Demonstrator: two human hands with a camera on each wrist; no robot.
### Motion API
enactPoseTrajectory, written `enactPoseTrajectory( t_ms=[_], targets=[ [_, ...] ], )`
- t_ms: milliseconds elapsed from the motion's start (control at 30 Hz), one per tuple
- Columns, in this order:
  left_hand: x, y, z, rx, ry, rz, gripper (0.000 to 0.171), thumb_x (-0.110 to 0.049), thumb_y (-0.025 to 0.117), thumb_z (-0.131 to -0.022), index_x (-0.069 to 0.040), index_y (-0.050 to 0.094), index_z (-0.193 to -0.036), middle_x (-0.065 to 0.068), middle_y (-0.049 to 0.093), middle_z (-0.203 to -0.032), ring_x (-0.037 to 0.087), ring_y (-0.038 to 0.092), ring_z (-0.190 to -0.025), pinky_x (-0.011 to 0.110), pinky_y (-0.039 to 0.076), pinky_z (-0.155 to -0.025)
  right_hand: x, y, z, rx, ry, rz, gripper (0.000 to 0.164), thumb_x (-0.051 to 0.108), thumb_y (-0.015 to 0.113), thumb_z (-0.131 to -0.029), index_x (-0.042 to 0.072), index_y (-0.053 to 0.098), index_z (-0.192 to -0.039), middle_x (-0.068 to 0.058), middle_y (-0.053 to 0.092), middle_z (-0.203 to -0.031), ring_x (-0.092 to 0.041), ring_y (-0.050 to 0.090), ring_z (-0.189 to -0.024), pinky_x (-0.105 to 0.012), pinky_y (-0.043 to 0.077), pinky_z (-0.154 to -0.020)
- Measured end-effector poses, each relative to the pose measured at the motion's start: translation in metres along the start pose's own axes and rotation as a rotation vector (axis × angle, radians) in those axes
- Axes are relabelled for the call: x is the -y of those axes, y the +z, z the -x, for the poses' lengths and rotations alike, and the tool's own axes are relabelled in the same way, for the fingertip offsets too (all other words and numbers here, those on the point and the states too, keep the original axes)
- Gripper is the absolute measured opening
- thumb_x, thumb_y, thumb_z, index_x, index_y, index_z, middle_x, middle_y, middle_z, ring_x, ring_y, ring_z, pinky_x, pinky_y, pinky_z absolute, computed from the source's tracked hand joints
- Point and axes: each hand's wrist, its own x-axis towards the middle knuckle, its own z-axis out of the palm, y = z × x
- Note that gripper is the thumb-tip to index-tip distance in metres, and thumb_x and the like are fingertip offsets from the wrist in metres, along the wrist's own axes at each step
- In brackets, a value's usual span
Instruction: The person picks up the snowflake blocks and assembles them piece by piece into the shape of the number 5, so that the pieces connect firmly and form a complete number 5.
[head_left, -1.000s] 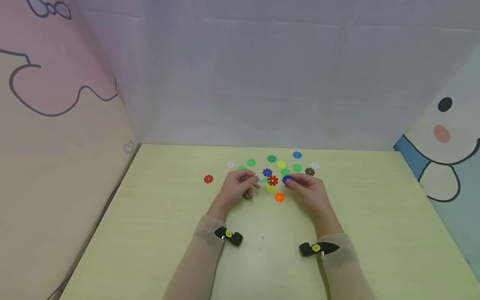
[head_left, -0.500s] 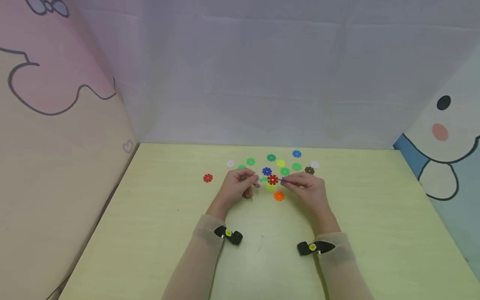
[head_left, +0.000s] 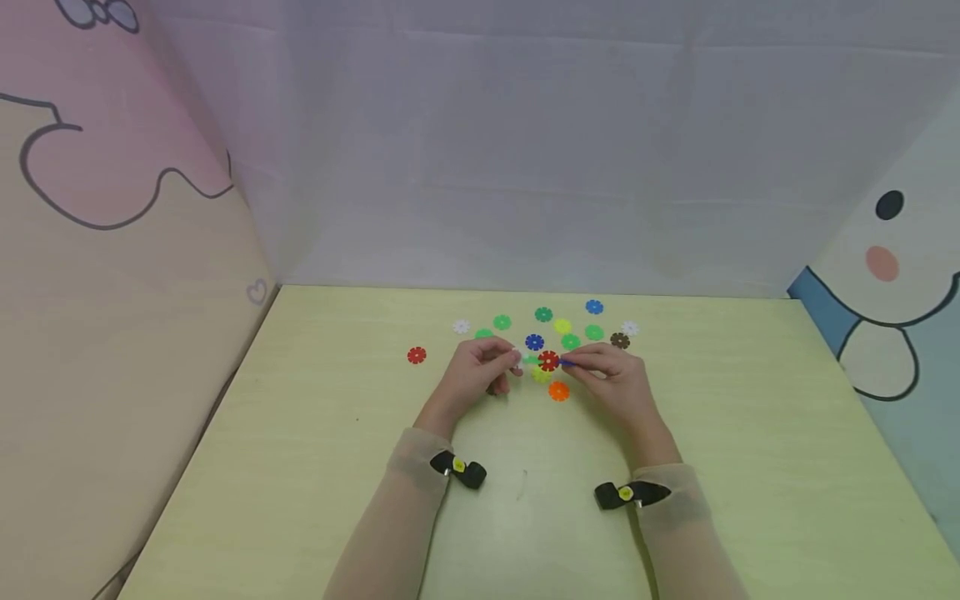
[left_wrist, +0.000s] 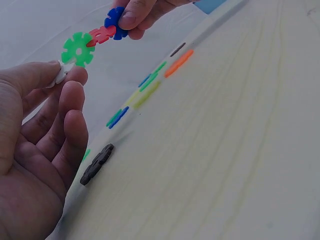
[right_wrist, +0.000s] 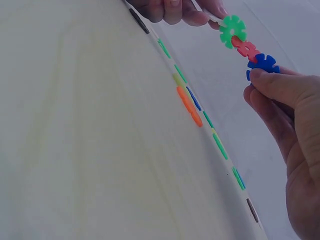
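A short chain of notched plastic discs hangs above the table between the hands. My left hand (head_left: pixel 480 367) pinches the white disc (left_wrist: pixel 62 73) at one end between thumb and forefinger. Joined to it is a green disc (left_wrist: pixel 78 49), then a red disc (head_left: pixel 549 361) set crosswise to the green one. At the other end my right hand (head_left: pixel 613 375) pinches a blue disc (right_wrist: pixel 263 66), which meets the red disc's edge. Whether their notches are fully interlocked cannot be told. The fingertips cover part of the white and blue discs.
Loose discs lie on the table (head_left: pixel 330 467) around and behind the hands. Among them are an orange disc (head_left: pixel 558 391), a red one (head_left: pixel 416 355) off to the left, and a brown one (head_left: pixel 619 341). A pale curtain (head_left: pixel 480 167) hangs behind the table.
My right hand has moved slightly left and turned the blue disc edge-on, bringing it against the red disc. The left hand with the white disc has hardly moved.
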Motion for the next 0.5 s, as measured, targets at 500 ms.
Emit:
enactPoseTrajectory(
  t_ms=[500],
  targets=[
    [-0.0028, 0.0023, 0.0002, 0.021, -0.033, 0.023, 0.022, -0.025, 0.077, -0.106, -0.004, 0.079, -0.112, 0.012, 0.081, -0.096, 0.02, 0.071, -0.065, 0.031, 0.061, -0.065, 0.0026, -0.002, -0.0014, 0.027, -0.053, 0.097, 0.029, -0.015, 0.091, -0.077, 0.003, 0.087, -0.1, -0.007, 0.081, -0.094, -0.025, 0.074, -0.084, -0.009, 0.05, -0.078]
  ],
)
